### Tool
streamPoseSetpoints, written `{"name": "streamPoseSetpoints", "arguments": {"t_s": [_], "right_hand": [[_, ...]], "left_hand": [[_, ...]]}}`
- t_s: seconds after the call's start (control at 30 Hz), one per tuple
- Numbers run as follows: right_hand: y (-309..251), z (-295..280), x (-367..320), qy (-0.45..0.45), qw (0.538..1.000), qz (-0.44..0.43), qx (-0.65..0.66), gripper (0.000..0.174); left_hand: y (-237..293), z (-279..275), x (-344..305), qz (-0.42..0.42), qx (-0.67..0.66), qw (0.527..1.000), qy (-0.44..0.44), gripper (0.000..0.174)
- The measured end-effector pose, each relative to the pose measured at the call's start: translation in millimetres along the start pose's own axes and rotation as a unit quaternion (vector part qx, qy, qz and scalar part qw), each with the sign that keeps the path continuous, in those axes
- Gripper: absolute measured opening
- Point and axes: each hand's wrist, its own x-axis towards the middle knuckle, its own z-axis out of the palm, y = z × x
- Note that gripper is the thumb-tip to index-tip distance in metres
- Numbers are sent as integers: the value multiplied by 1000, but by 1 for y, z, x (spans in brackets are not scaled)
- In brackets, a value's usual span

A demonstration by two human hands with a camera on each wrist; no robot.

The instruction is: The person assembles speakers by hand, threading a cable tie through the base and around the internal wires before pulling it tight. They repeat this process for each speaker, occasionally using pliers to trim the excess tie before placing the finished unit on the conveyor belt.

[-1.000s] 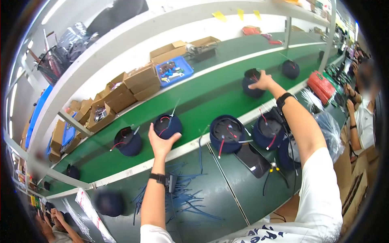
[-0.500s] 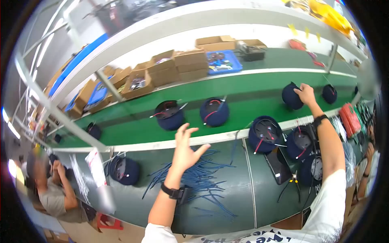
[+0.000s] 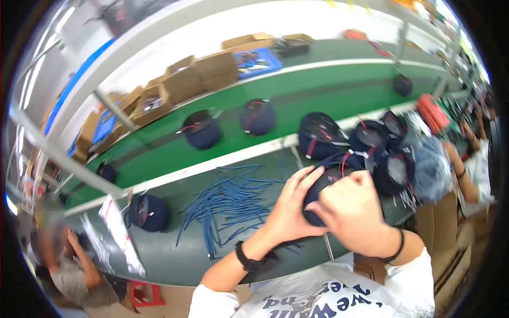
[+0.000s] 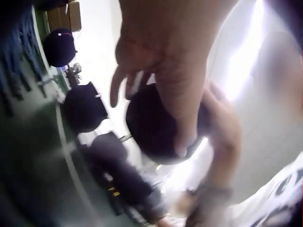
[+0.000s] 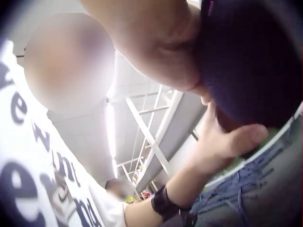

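Note:
In front of my chest, a navy cap [image 3: 314,197] with a red wire in its opening is held between both hands. My left hand [image 3: 290,209] grips its left side; in the left wrist view the thumb lies across the dark cap [image 4: 149,125]. My right hand [image 3: 352,209] holds the near right side, its bent fingers covering much of the cap. The right wrist view shows the cloth [image 5: 251,66] close up against the palm. Just beyond stand several more navy caps, openings up, among them one with red wires [image 3: 321,139].
Loose blue strips [image 3: 228,199] lie on the dark table to the left. Two caps sit on the green belt [image 3: 159,164], near a blue tray [image 3: 260,63] and cardboard boxes [image 3: 183,79]. Another cap [image 3: 149,213] stands farther left. Other people sit at both sides.
My right hand has brought the cap from the far right of the belt back to my chest. My left hand has left the belt caps, moved right and taken hold of it too.

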Motion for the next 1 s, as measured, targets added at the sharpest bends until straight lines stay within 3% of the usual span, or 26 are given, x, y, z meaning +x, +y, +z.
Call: {"name": "streamPoseSetpoints", "arguments": {"t_s": [0.03, 0.13, 0.27, 0.33, 0.4, 0.47, 0.53, 0.6, 0.67, 0.73, 0.8, 0.9, 1.0], "right_hand": [[-6, 15, -18, 4, 1000, -1, 11, 17], [-21, 68, -54, 16, 999, 34, -3, 18], [-16, 117, -59, 60, 993, 98, 26, 16], [-11, 109, -55, 72, 986, 110, 106, 21], [2, 84, -53, 124, 966, 102, 205, 24], [32, 45, -64, 134, 950, 187, 213, 17], [74, 30, -81, 144, 897, 301, 290, 14], [103, 31, -96, 24, 875, 313, 367, 18], [107, 47, -105, -57, 806, 290, 512, 21], [104, 59, -108, -73, 842, 229, 484, 21], [104, 73, -117, -36, 780, 266, 566, 18], [91, 73, -124, 21, 637, 315, 703, 14], [89, 82, -128, 19, 619, 320, 717, 11]], "left_hand": [[-7, 5, -9, 19, -6, 1000, -22, 116], [-38, 15, -22, 35, -30, 995, -83, 104], [-66, 2, -14, -21, 15, 991, -134, 101], [-70, -6, -6, -94, 9, 982, -163, 104], [-62, -15, 2, -83, 74, 986, -127, 98], [-51, -25, 4, -73, 201, 974, -68, 96], [-19, -24, 5, -2, 175, 983, -48, 81], [15, -1, 12, 60, 154, 981, -98, 65], [14, 29, 19, 91, 192, 964, -157, 53], [-12, 45, 17, 130, 164, 965, -160, 33], [-19, 49, 13, 128, 163, 971, -115, 22], [-19, 47, 10, 51, 123, 989, -64, 14], [-20, 47, 9, 34, 116, 990, -68, 14]]}}
